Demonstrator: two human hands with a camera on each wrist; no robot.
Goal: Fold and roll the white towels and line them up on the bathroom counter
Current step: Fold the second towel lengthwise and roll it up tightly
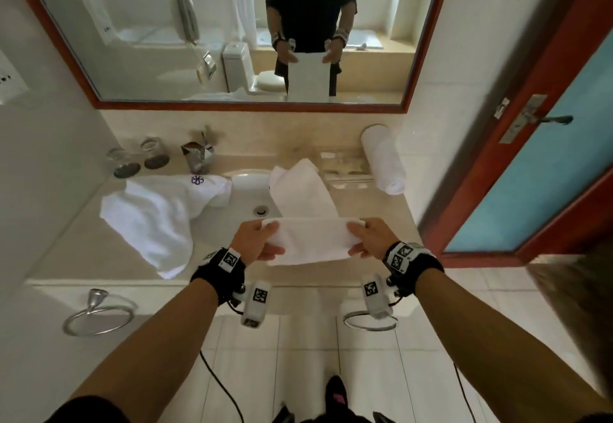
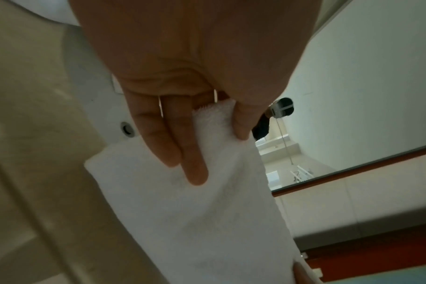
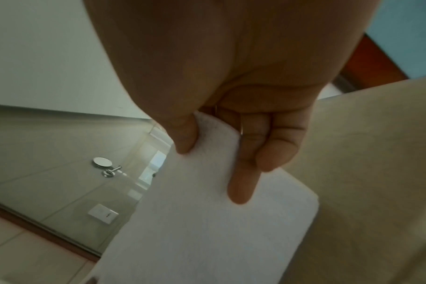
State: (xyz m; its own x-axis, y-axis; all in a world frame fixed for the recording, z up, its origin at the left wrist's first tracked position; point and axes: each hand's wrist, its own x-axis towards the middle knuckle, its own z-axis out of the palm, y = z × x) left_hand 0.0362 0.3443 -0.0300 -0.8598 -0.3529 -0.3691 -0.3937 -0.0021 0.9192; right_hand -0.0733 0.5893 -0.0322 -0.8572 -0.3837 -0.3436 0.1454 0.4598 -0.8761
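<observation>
A white towel [image 1: 310,238] hangs stretched between my two hands above the front of the sink. My left hand [image 1: 257,242] pinches its left end between thumb and fingers [image 2: 195,169]. At the towel's right end, my right hand [image 1: 366,235] pinches it the same way, thumb on one face and fingers [image 3: 241,184] on the other. The towel's far part [image 1: 300,190] trails back over the basin. One rolled white towel [image 1: 383,160] lies on the counter at the back right. A crumpled white towel [image 1: 156,213] with a purple logo lies on the left of the counter.
The beige counter [image 1: 86,250] holds the sink basin [image 1: 252,203], two glass jars [image 1: 139,157], a metal holder [image 1: 197,154] and a clear tray [image 1: 345,167]. A mirror [image 1: 166,24] runs behind. A red-framed door [image 1: 530,157] stands at right. Towel rings [image 1: 99,318] hang below the counter.
</observation>
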